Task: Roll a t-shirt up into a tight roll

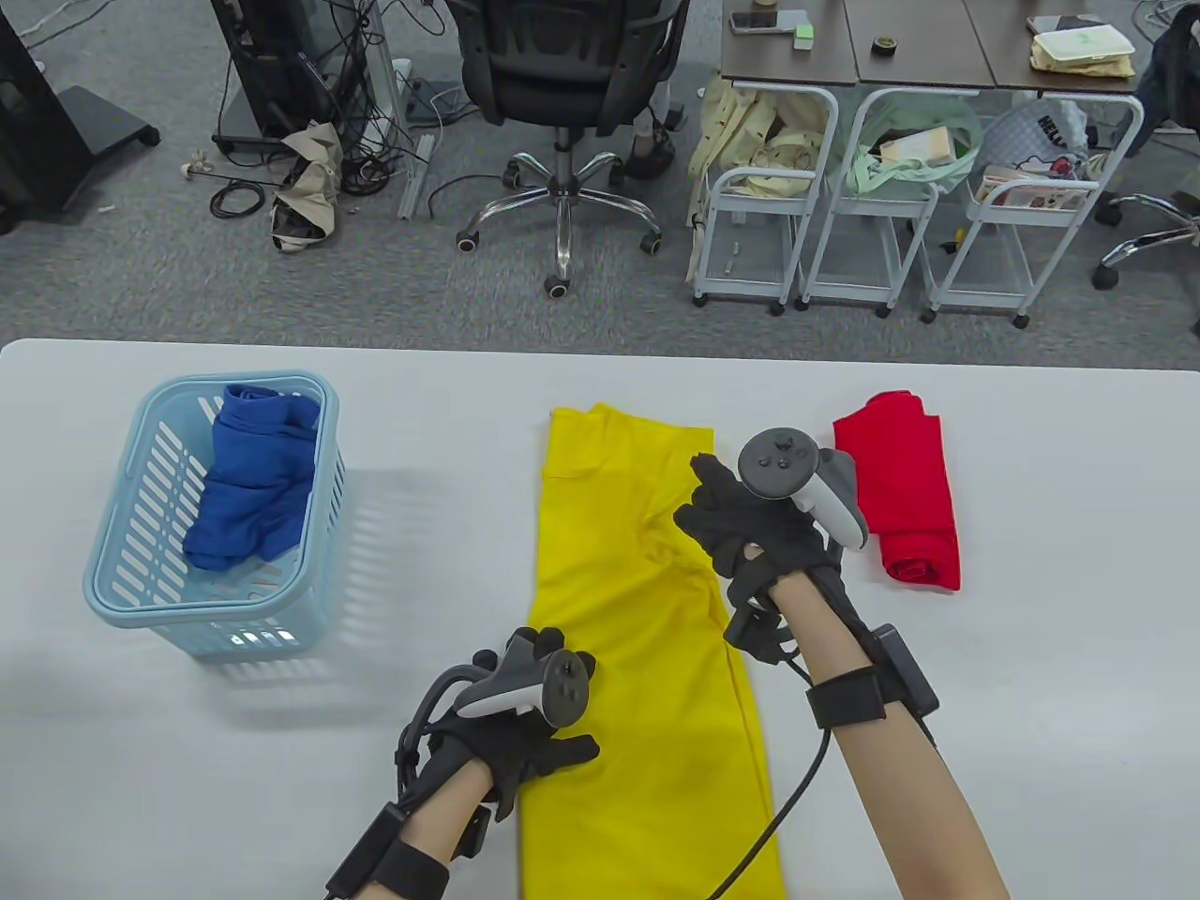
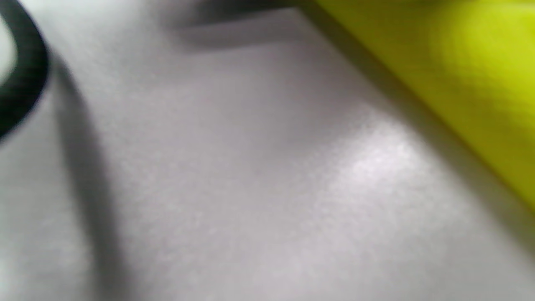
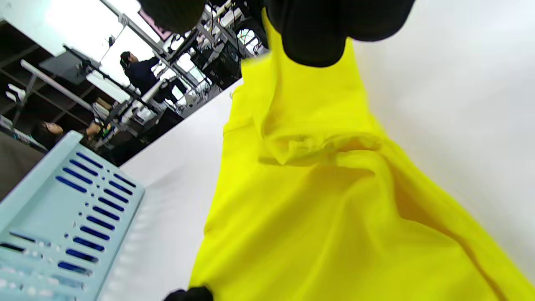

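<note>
Left hand (image 1: 525,727) is resting flat, fingers relaxed, on yellow t-shirt (image 1: 647,656) at lower centre of table (image 1: 1031,656). Right hand (image 1: 750,534) is pinching a raised fold mid-frame. Fabric appears soft, light, limp; taking the near hem with both hands seems best.

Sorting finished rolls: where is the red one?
In the table view, the red rolled t-shirt lies on the table's right part, just right of the right hand.

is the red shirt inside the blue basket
No, the red shirt lies rolled on the table, right of the yellow shirt; the basket holds a blue one.
</note>
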